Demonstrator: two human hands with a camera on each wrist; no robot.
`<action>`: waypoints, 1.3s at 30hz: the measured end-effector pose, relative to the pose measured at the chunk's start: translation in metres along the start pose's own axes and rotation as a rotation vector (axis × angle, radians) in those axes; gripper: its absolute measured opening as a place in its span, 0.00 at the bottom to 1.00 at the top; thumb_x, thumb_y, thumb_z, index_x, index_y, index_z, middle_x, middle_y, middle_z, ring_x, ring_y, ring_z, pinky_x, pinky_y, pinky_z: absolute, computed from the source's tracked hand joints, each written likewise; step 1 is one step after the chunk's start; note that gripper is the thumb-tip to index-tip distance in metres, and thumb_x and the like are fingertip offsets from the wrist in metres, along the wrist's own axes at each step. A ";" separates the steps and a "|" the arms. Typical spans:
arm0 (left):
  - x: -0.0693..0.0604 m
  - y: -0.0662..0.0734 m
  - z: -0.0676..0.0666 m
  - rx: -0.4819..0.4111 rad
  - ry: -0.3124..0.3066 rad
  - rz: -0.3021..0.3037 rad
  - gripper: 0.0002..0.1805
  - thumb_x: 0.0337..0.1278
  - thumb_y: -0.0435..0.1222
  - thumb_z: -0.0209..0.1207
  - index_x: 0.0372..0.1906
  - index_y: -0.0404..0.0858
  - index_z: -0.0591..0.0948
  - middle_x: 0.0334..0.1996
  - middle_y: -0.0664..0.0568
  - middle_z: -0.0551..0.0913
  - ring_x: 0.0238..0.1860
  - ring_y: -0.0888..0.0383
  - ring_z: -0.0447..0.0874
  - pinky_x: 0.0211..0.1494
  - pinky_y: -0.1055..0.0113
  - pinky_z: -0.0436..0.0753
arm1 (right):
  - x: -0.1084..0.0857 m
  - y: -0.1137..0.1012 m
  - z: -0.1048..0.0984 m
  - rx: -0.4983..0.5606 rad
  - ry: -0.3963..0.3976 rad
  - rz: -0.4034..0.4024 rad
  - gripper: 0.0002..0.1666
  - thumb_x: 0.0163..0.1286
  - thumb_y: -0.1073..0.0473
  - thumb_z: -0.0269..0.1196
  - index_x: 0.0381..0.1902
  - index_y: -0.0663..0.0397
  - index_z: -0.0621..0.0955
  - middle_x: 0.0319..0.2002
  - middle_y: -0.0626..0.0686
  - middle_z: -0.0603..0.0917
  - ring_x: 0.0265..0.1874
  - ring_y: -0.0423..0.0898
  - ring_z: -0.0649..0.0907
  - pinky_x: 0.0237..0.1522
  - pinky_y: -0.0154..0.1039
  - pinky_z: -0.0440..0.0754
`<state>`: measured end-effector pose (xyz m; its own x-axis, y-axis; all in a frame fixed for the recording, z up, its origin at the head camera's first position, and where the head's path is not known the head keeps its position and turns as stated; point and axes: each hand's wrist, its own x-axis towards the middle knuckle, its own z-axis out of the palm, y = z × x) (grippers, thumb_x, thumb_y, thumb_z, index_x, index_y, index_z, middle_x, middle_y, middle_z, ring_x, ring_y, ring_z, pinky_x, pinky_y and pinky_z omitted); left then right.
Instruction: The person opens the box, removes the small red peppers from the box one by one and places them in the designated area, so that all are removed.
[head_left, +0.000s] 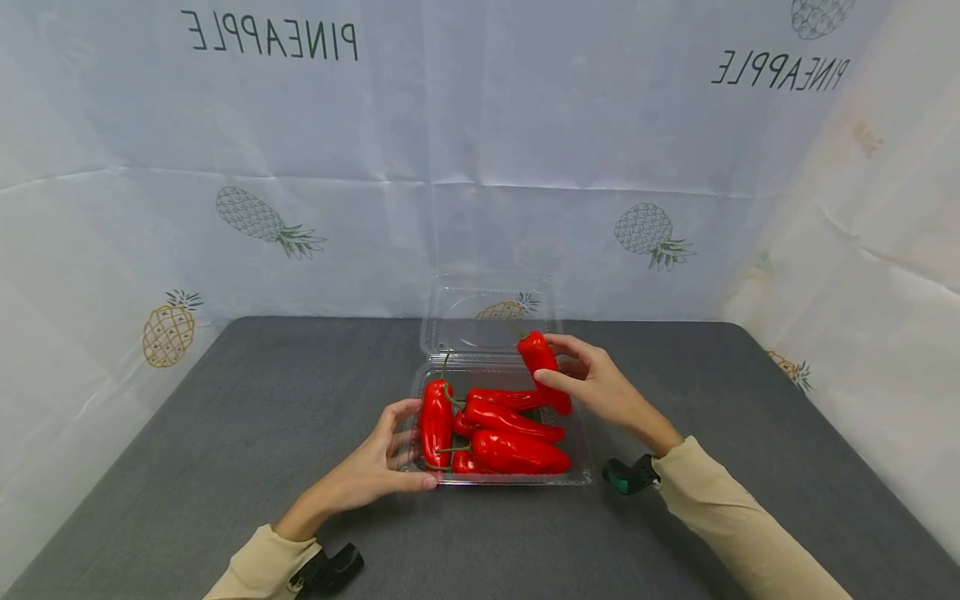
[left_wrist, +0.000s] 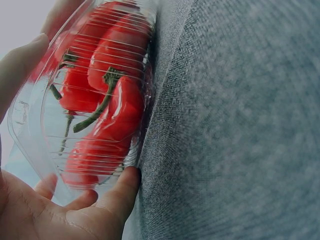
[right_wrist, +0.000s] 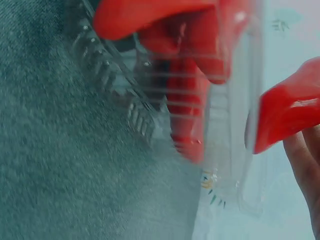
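A clear plastic clamshell container (head_left: 581,479) stands on the table with several long red peppers (head_left: 517,452) in it, some with green stems. My left hand (head_left: 375,467) grips its left side, thumb at the front corner and fingers along the side wall. In the left wrist view, peppers (left_wrist: 125,107) show through the ribbed wall, above the fingers (left_wrist: 117,200). Over the container's right side, my right hand (head_left: 600,383) holds one red pepper (head_left: 538,354) between thumb and fingers, its stem end pointing away. That pepper (right_wrist: 292,107) appears beyond the container wall in the right wrist view.
The container's transparent lid (head_left: 487,312) stands raised at the back, near the pineapple-printed cloth (head_left: 480,125). A dark grey table (head_left: 300,383) lies beneath. Black wrist devices (head_left: 632,475) sit at both sleeves.
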<state>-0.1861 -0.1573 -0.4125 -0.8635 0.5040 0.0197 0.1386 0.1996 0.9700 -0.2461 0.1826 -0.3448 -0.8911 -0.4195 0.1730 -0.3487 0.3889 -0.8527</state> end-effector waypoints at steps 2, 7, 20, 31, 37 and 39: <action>0.000 0.000 0.000 -0.002 -0.001 0.001 0.52 0.54 0.37 0.70 0.75 0.40 0.47 0.76 0.37 0.47 0.74 0.32 0.57 0.71 0.50 0.72 | -0.001 0.000 -0.004 -0.007 0.018 -0.003 0.35 0.71 0.56 0.63 0.72 0.58 0.66 0.60 0.66 0.78 0.51 0.60 0.85 0.42 0.44 0.89; 0.001 0.000 0.000 -0.004 -0.001 0.005 0.52 0.54 0.37 0.70 0.75 0.40 0.47 0.76 0.37 0.47 0.74 0.32 0.57 0.71 0.51 0.72 | -0.004 0.001 -0.013 -0.025 0.073 0.018 0.35 0.71 0.55 0.63 0.71 0.56 0.66 0.61 0.65 0.77 0.51 0.61 0.85 0.39 0.46 0.90; 0.001 0.000 0.000 -0.008 0.002 0.003 0.52 0.54 0.37 0.70 0.75 0.39 0.47 0.76 0.37 0.47 0.74 0.32 0.57 0.71 0.51 0.72 | -0.009 0.008 -0.030 -0.124 0.178 0.089 0.35 0.71 0.50 0.63 0.71 0.55 0.67 0.59 0.62 0.77 0.51 0.61 0.85 0.42 0.48 0.89; 0.000 0.000 0.000 -0.018 0.000 -0.007 0.53 0.54 0.36 0.70 0.75 0.39 0.46 0.77 0.36 0.44 0.75 0.30 0.54 0.71 0.47 0.70 | -0.004 0.016 -0.037 -0.262 0.267 0.161 0.39 0.69 0.44 0.64 0.70 0.59 0.68 0.61 0.63 0.78 0.45 0.57 0.86 0.42 0.49 0.88; 0.001 0.002 0.000 -0.014 0.014 -0.048 0.53 0.54 0.37 0.71 0.75 0.41 0.46 0.77 0.40 0.45 0.75 0.33 0.55 0.72 0.49 0.71 | -0.001 0.025 -0.040 -0.301 0.299 0.195 0.40 0.70 0.41 0.62 0.70 0.60 0.68 0.61 0.64 0.78 0.46 0.58 0.86 0.43 0.51 0.88; 0.001 0.002 0.001 -0.015 0.013 -0.049 0.53 0.54 0.37 0.71 0.75 0.42 0.46 0.77 0.40 0.45 0.75 0.33 0.55 0.72 0.49 0.71 | 0.001 0.028 -0.042 -0.314 0.308 0.199 0.40 0.70 0.41 0.62 0.70 0.61 0.68 0.61 0.64 0.78 0.46 0.59 0.85 0.43 0.51 0.88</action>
<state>-0.1863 -0.1559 -0.4106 -0.8754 0.4827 -0.0244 0.0893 0.2112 0.9734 -0.2688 0.2275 -0.3483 -0.9775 -0.0675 0.1998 -0.1909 0.6861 -0.7020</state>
